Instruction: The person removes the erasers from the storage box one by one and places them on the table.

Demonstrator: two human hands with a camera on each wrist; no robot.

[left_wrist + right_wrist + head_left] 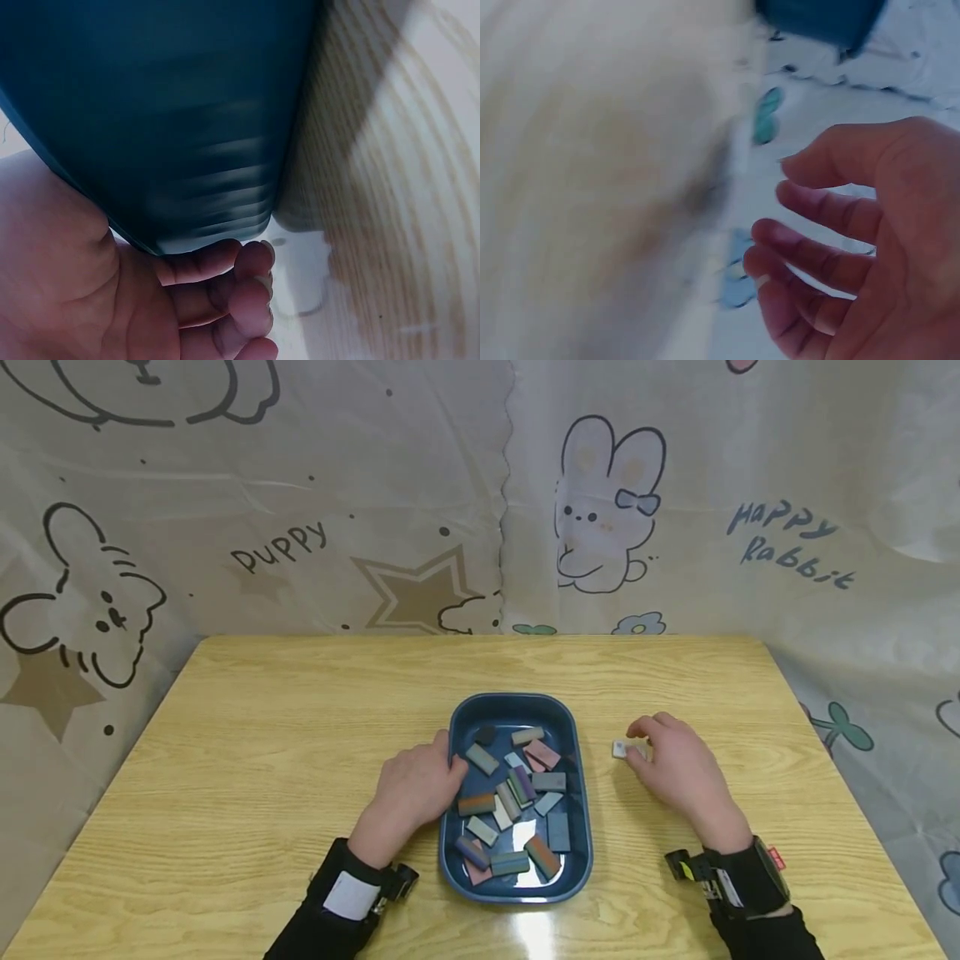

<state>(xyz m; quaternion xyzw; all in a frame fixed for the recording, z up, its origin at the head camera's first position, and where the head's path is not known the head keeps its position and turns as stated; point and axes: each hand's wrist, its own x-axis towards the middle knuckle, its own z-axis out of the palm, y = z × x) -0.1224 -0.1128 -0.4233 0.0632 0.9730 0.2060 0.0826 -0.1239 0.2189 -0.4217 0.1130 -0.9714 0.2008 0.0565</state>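
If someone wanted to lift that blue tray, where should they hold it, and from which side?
Probably by the rims of its two long walls, one hand coming from each side. The blue tray is a rectangle with its short ends toward and away from the person, so both long walls face a hand. The left hand holds the left rim; the right rim is free.

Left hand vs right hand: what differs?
Position: the left hand is at the left rim of the blue tray; the right hand is right of the tray, beside a small white piece.
Hold: the left hand grips the tray; the right hand's thumb and fingers are slightly apart, contact with the piece unclear.
Wrist: a red tag shows at the right hand's wrist, none at the left hand's.
Both wear black wrist straps.
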